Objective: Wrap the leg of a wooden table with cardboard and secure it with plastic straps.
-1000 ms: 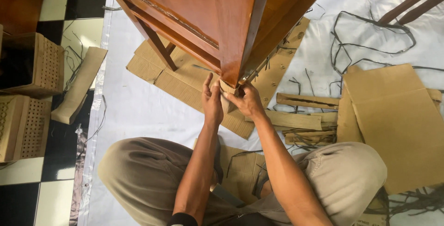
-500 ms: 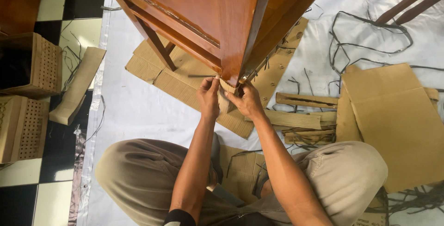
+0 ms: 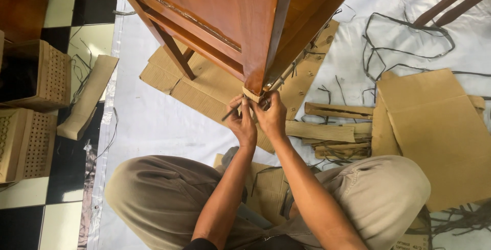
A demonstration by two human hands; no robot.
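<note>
Hands had drawn together at the lower corner of the varnished wooden cabinet (image 3: pixel 240 30). The left hand (image 3: pixel 243 122) pinched a dark strap (image 3: pixel 231 112) that slanted down to the left beneath the corner, while the right hand (image 3: pixel 271 118) pressed its fingertips against the small cardboard corner piece (image 3: pixel 251 95) seated on that corner. Half a second earlier the left hand sat farther left and higher, gripping the side of the cardboard piece; a second earlier its fingers were spread open beside it. By now it had slid in under the corner until both hands touched, which suggested the work had passed from seating the cardboard to handling the strap. The cabinet, the corrugated sheets (image 3: pixel 434 132) and loose dark strapping (image 3: pixel 404 40) on the white floor sheet (image 3: pixel 153 122) lay as before.
</note>
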